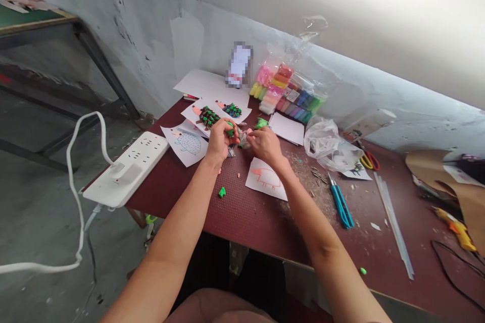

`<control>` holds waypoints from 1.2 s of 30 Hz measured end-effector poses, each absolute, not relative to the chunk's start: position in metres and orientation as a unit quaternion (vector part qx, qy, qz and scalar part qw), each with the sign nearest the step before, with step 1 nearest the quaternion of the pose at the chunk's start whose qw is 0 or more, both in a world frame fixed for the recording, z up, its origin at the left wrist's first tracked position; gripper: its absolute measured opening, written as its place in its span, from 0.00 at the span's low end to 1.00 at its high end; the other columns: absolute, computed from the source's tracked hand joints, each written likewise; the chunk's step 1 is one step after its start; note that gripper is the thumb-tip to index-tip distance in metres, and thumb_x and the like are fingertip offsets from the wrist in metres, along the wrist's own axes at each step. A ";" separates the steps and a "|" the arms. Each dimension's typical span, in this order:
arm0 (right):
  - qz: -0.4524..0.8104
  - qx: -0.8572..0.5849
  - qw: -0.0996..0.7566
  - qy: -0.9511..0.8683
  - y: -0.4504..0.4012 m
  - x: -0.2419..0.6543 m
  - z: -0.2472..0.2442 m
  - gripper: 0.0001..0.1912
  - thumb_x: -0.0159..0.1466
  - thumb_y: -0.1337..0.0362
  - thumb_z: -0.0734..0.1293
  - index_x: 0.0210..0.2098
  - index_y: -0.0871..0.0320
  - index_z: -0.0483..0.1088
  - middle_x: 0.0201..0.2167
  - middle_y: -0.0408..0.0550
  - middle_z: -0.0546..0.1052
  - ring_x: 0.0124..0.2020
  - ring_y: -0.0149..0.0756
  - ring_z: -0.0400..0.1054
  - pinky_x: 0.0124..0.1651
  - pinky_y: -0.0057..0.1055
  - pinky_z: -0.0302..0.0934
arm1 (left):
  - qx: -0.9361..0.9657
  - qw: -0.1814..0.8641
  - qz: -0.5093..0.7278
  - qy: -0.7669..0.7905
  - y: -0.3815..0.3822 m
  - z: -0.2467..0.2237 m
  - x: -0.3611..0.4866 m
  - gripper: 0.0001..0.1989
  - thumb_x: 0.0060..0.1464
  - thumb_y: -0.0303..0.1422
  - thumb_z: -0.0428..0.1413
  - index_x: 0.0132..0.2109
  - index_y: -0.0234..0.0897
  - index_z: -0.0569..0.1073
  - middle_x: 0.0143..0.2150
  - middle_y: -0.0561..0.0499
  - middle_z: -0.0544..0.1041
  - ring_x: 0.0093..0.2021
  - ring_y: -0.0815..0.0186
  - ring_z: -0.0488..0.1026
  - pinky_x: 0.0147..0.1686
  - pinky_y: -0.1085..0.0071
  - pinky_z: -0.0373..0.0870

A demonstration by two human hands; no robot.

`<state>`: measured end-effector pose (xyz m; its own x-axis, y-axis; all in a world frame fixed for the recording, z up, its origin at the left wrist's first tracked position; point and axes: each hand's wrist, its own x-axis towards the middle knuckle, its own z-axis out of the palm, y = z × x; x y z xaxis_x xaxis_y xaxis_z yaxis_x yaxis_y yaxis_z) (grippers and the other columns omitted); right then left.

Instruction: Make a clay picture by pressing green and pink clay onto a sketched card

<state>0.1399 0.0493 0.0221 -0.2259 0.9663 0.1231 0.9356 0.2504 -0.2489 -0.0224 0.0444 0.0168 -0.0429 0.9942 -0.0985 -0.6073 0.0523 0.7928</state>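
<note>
A single camera rides on the person's head, looking forward and down over the dark red worktable (231,217). It sits above the table's near edge and faces the grey wall (197,35) along the far edge. The picture is rolled, so the near edge slopes down toward the right. The camera is close to the work: both forearms (178,217) rise from the bottom of the picture, ending at the left hand (220,144) and right hand (267,145) near the table's middle. Left of the table, the view takes in the concrete floor (41,212); beyond it, the wall fills the top of the picture.
</note>
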 end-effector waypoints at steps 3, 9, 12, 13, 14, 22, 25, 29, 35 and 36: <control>0.092 -0.613 0.141 -0.772 0.046 0.131 0.017 0.09 0.68 0.62 0.68 0.38 0.57 0.81 0.40 0.53 0.78 0.43 0.42 0.70 0.45 0.34 0.60 | 0.313 0.636 0.605 0.362 0.041 0.020 -0.019 0.15 0.48 0.36 0.64 0.27 0.39 0.65 0.20 0.59 0.63 0.20 0.74 0.63 0.18 0.76 0.62; 0.214 -0.619 0.364 -0.662 0.033 0.152 0.016 0.07 0.63 0.60 0.69 0.31 0.56 0.74 0.32 0.43 0.75 0.31 0.33 0.67 0.41 0.31 0.61 | 0.359 0.592 0.585 0.421 0.041 0.021 -0.016 0.11 0.52 0.35 0.67 0.39 0.35 0.76 0.22 0.59 0.70 0.18 0.76 0.63 0.17 0.78 0.60; 0.302 -0.570 0.441 -0.624 0.020 0.161 0.017 0.12 0.62 0.53 0.70 0.32 0.55 0.71 0.28 0.41 0.73 0.28 0.31 0.64 0.36 0.30 0.61 | 0.441 0.605 0.503 0.432 0.038 0.018 -0.013 0.12 0.54 0.36 0.67 0.42 0.32 0.80 0.21 0.58 0.71 0.16 0.76 0.60 0.16 0.77 0.57; 0.322 -0.554 0.457 -0.617 0.016 0.162 0.017 0.15 0.62 0.50 0.71 0.32 0.54 0.70 0.27 0.41 0.73 0.28 0.31 0.64 0.35 0.30 0.61 | 0.471 0.614 0.470 0.424 0.037 0.016 -0.011 0.13 0.54 0.37 0.68 0.42 0.32 0.81 0.21 0.57 0.72 0.16 0.77 0.60 0.16 0.77 0.56; 0.336 -0.542 0.470 -0.610 0.012 0.162 0.017 0.17 0.62 0.48 0.72 0.31 0.54 0.69 0.27 0.40 0.73 0.28 0.31 0.64 0.35 0.29 0.60 | 0.494 0.621 0.448 0.412 0.035 0.015 -0.010 0.13 0.53 0.37 0.68 0.41 0.32 0.81 0.23 0.56 0.74 0.16 0.77 0.59 0.16 0.77 0.55; 0.436 -0.517 0.472 -0.565 -0.001 0.166 0.020 0.25 0.57 0.40 0.75 0.38 0.54 0.74 0.32 0.44 0.78 0.31 0.32 0.70 0.36 0.31 0.64 | 0.507 0.628 0.438 0.396 0.034 0.019 -0.013 0.10 0.54 0.30 0.66 0.44 0.32 0.80 0.25 0.57 0.75 0.18 0.77 0.61 0.18 0.78 0.58; 0.458 -0.511 0.476 -0.550 -0.003 0.168 0.022 0.23 0.55 0.42 0.76 0.34 0.55 0.74 0.27 0.41 0.75 0.27 0.30 0.67 0.34 0.30 0.63 | 0.498 0.629 0.445 0.396 0.032 0.022 -0.012 0.09 0.55 0.28 0.66 0.43 0.33 0.76 0.27 0.57 0.75 0.18 0.77 0.63 0.17 0.79 0.59; 0.462 -0.509 0.512 -0.515 -0.004 0.167 0.023 0.22 0.55 0.43 0.77 0.31 0.55 0.73 0.24 0.39 0.73 0.24 0.27 0.63 0.31 0.28 0.62 | 0.488 0.627 0.460 0.397 0.031 0.024 -0.010 0.07 0.57 0.28 0.64 0.36 0.34 0.72 0.25 0.59 0.70 0.17 0.77 0.63 0.16 0.79 0.57; 0.404 -0.526 0.553 -0.504 -0.005 0.165 0.023 0.20 0.57 0.45 0.75 0.30 0.55 0.73 0.25 0.41 0.74 0.23 0.27 0.59 0.28 0.28 0.59 | 0.491 0.632 0.457 0.388 0.029 0.026 -0.011 0.08 0.56 0.30 0.65 0.37 0.35 0.72 0.27 0.59 0.70 0.19 0.77 0.66 0.16 0.80 0.58; 0.397 -0.528 0.557 -0.503 -0.005 0.166 0.024 0.20 0.57 0.45 0.75 0.30 0.55 0.73 0.25 0.41 0.73 0.23 0.27 0.58 0.28 0.28 0.58 | 0.495 0.634 0.451 0.387 0.029 0.026 -0.011 0.09 0.56 0.31 0.65 0.36 0.35 0.72 0.27 0.59 0.70 0.19 0.76 0.67 0.17 0.80 0.58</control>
<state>0.1656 -0.0054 0.0238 0.1791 0.9738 0.1401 0.0881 0.1260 -0.9881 -0.0110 0.0294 0.0257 0.2927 0.9552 -0.0446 -0.1886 0.1034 0.9766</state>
